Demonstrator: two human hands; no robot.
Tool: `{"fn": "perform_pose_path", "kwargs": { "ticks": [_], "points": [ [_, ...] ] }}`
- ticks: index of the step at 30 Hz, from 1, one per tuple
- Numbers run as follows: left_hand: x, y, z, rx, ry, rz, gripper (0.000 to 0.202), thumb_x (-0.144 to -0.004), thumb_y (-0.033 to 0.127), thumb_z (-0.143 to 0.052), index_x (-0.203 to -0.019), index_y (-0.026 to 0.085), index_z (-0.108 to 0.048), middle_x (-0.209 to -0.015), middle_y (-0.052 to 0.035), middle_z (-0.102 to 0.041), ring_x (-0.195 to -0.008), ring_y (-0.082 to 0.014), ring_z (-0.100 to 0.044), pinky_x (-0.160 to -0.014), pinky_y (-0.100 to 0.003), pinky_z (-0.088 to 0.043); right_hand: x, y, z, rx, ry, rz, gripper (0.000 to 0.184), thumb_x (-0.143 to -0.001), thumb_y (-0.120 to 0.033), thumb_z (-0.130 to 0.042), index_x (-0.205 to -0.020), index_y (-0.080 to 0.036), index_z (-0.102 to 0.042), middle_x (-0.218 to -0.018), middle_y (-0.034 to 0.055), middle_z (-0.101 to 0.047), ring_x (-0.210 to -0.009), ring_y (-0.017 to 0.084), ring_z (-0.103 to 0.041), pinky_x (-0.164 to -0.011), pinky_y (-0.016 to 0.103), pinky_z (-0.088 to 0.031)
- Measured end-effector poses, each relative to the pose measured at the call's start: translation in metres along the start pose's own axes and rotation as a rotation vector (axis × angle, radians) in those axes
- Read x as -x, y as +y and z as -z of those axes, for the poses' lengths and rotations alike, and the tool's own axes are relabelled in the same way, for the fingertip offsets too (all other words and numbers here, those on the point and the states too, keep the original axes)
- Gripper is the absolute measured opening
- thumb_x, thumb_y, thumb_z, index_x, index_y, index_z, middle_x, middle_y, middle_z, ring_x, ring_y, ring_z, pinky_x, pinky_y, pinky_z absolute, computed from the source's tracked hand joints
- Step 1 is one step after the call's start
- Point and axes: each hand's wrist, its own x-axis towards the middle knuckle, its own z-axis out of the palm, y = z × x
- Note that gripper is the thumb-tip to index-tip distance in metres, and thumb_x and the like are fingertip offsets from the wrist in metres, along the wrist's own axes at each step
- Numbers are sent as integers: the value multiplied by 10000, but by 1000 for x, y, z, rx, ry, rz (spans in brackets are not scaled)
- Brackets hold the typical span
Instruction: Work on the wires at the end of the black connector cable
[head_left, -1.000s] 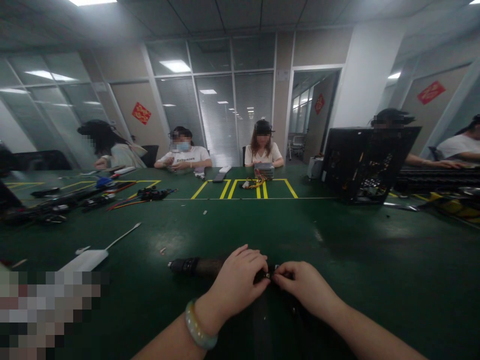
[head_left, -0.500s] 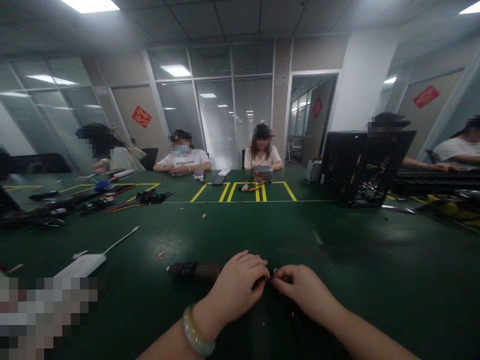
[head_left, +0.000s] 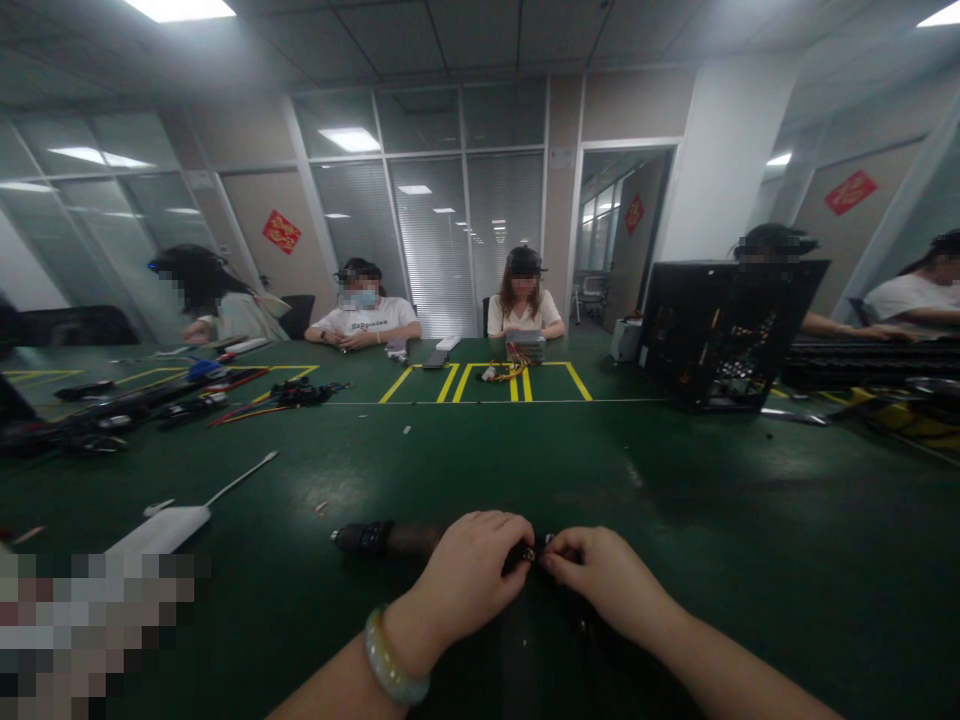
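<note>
A dark cylindrical tool (head_left: 390,540) lies across the green table (head_left: 675,520) just in front of me, its left end sticking out past my hands. My left hand (head_left: 469,575), with a pale bangle on the wrist, is wrapped over the tool's right part. My right hand (head_left: 600,575) pinches a small dark piece with a metal glint (head_left: 529,553) at the point where the two hands meet. What lies under my hands and wrists is dark and hard to make out.
A white flat device with a thin cable (head_left: 169,525) lies to the left. Black cables and coloured wires (head_left: 187,400) cover the far left. An open black computer case (head_left: 724,335) stands at the right. Several people sit round the table's far side.
Both hands stay together on the tool. My fingers have shifted slightly at the joint and the view has dipped a little; nothing was let go.
</note>
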Motion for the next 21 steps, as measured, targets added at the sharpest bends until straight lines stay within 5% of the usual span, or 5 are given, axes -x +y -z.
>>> {"fn": "perform_pose_path", "kwargs": {
  "ticks": [21],
  "points": [
    [-2, -5, -3, 11, -14, -63, 117, -837, 179, -595, -936, 235, -623, -953, 5, -652, -903, -178, -591, -839, -313, -437, 0, 5, -1, 55, 44, 41, 192, -849, -347, -584, -816, -238, -739, -742, -23, -714, -672, 143, -633, -578, 206, -365]
  ]
}}
